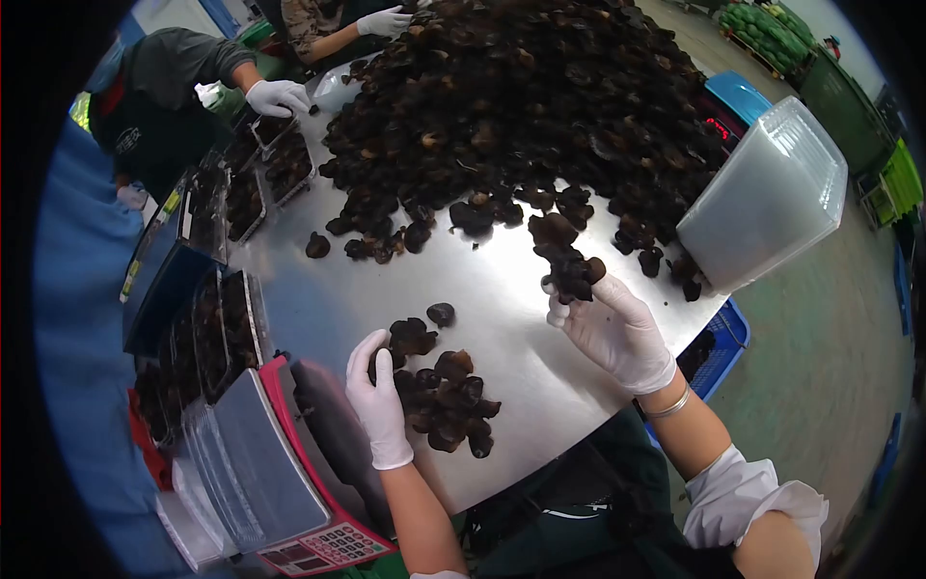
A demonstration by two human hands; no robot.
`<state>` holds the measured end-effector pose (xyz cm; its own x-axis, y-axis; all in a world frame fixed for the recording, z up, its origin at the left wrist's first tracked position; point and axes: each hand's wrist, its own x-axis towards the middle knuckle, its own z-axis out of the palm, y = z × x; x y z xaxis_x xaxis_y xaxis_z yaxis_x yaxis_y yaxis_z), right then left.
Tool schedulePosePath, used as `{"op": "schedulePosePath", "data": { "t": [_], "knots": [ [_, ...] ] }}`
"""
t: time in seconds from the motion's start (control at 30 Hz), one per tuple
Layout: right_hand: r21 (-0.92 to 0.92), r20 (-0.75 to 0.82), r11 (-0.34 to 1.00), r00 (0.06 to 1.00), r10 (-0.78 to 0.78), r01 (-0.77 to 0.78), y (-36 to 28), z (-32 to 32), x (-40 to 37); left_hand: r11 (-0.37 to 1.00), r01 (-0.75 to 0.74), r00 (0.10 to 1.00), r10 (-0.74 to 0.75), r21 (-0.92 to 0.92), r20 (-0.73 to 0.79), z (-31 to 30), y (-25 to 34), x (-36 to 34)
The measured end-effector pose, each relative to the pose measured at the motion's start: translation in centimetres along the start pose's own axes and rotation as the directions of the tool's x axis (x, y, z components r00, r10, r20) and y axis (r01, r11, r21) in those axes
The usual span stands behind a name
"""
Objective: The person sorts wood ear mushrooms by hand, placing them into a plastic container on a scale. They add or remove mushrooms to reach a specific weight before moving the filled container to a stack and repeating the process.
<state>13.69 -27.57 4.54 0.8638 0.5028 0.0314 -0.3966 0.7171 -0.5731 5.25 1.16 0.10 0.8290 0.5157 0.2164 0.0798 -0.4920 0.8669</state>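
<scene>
My right hand, in a white glove, pinches a cluster of dark brown wood ear mushrooms above the metal tabletop. My left hand, also gloved, curls its thumb and fingers around a dark wood ear piece at the edge of a small pile. That small pile of wood ears lies just right of the left hand, with a single piece beyond it. A large heap of wood ears covers the far part of the metal table.
A pink-edged scale stands at left, near filled clear trays. Stacked clear containers lean at the right edge, above a blue basket. Across the table, two co-workers' gloved hands are near the heap.
</scene>
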Motion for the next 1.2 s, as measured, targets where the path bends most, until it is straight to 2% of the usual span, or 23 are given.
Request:
{"op": "schedulePosePath", "data": {
  "t": [0.03, 0.07, 0.1, 0.17, 0.23, 0.27, 0.33, 0.37, 0.43, 0.47, 0.53, 0.57, 0.6, 0.63, 0.7, 0.77, 0.83, 0.87, 0.93, 1.03, 1.1, 1.17, 1.2],
  "knots": [
    [0.237, 0.019, 0.97, 0.999, 0.047, -0.05, 0.1, -0.5, -0.5, 1.0, -0.002, 1.0, 0.002, -0.003, 0.012, 0.1, -0.1, 0.0],
    [0.273, 0.097, 0.96, 0.995, 0.033, -0.058, 0.1, -1.1, -1.0, 1.0, 0.012, 1.0, -0.012, -0.016, 0.008, 0.1, -0.2, -0.1],
    [0.271, 0.086, 0.961, 0.996, 0.024, -0.047, 0.0, -1.7, -1.8, 0.999, 0.024, 1.0, -0.024, -0.031, 0.002, 0.1, -0.3, -0.1],
    [0.178, -0.056, 0.982, 0.997, -0.051, 0.061, 0.0, -2.5, -4.0, 0.999, 0.029, 0.999, -0.028, -0.038, 0.023, 0.1, -0.3, -0.2],
    [-0.236, -0.273, 0.952, 0.927, -0.256, 0.193, -1.1, -2.5, -7.2, 0.999, 0.018, 1.0, -0.018, -0.034, 0.013, 0.0, -0.3, -0.2],
    [-0.486, -0.368, 0.844, 0.822, -0.434, 0.228, -2.1, -2.1, -8.3, 1.0, 0.013, 1.0, -0.013, -0.018, 0.009, 0.0, -0.3, -0.2],
    [-0.789, -0.337, 0.57, 0.614, -0.714, 0.23, -3.3, -6.6, -12.2, 1.0, 0.007, 1.0, -0.007, -0.014, 0.019, -0.1, -0.6, -0.1],
    [-0.889, -0.319, 0.435, 0.488, -0.812, 0.143, -4.0, -8.2, -14.0, 1.0, -0.002, 1.0, 0.002, 0.003, 0.024, -0.1, -0.7, -0.1],
    [-0.943, -0.32, 0.329, 0.136, -0.938, 0.047, -5.1, -8.7, -14.6, 1.0, 0.005, 0.999, -0.005, -0.003, 0.046, 0.1, -0.7, 0.0],
    [-0.945, -0.318, 0.325, 0.124, -0.94, 0.043, -5.6, -8.7, -14.6, 1.0, 0.004, 0.999, -0.005, 0.015, 0.034, 0.2, -0.6, 0.0],
    [-0.98, -0.084, 0.005, 0.39, -0.917, -0.199, -6.1, -7.3, -13.9, 0.999, 0.01, 1.0, -0.011, 0.032, 0.024, 0.1, -0.7, -0.1],
    [-0.968, 0.021, -0.149, 0.526, -0.85, -0.202, -6.0, -5.9, -12.2, 0.999, 0.002, 1.0, -0.003, 0.035, 0.03, 0.1, -0.9, -0.1],
    [-0.96, 0.113, -0.251, 0.652, -0.75, -0.122, -5.8, -6.5, -10.5, 1.0, 0.007, 1.0, -0.008, 0.022, 0.028, 0.0, -1.1, -0.1],
    [-0.97, 0.11, -0.232, 0.71, -0.695, -0.077, -5.1, -6.4, -8.7, 1.0, 0.011, 1.0, -0.011, 0.008, 0.024, 0.0, -1.2, 0.0],
    [-0.913, 0.275, -0.408, 0.739, -0.615, 0.0, -4.7, -8.5, -5.0, 1.0, 0.009, 1.0, -0.009, 0.001, 0.023, 0.0, -1.0, 0.0],
    [-0.874, 0.252, -0.485, 0.831, -0.496, -0.024, -5.1, -7.9, -1.9, 1.0, 0.018, 1.0, -0.017, -0.006, 0.007, 0.1, -0.9, 0.0],
    [-0.812, 0.304, -0.584, 0.839, -0.452, -0.021, -4.7, -7.9, 0.6, 1.0, 0.012, 1.0, -0.012, -0.003, 0.013, 0.0, -0.9, -0.1],
    [-0.815, 0.309, -0.579, 0.84, -0.446, -0.008, -4.5, -8.3, 1.1, 1.0, 0.021, 1.0, -0.021, -0.008, 0.005, 0.0, -0.8, -0.2],
    [-0.759, 0.385, -0.648, 0.85, -0.359, 0.07, -4.5, -8.6, 2.3, 1.0, 0.015, 1.0, -0.015, 0.002, 0.004, 0.0, -0.6, -0.1],
    [-0.893, 0.332, -0.409, 0.887, -0.321, 0.186, -2.4, -7.2, 3.8, 1.0, 0.005, 1.0, -0.005, 0.016, 0.001, 0.1, -0.6, -0.2],
    [-0.898, 0.332, -0.397, 0.882, -0.335, 0.188, -1.9, -6.4, 5.5, 0.999, -0.003, 1.0, 0.002, 0.034, 0.016, 0.1, -0.5, -0.1],
    [-0.799, 0.343, -0.6, 0.853, -0.393, 0.044, -2.0, -6.3, 7.4, 0.999, 0.006, 1.0, -0.007, 0.039, 0.011, 0.1, -0.3, -0.1],
    [-0.83, 0.308, -0.555, 0.875, -0.373, 0.055, -2.0, -6.6, 8.0, 0.999, 0.002, 1.0, -0.003, 0.033, 0.018, 0.0, -0.3, -0.2]
  ]
}}
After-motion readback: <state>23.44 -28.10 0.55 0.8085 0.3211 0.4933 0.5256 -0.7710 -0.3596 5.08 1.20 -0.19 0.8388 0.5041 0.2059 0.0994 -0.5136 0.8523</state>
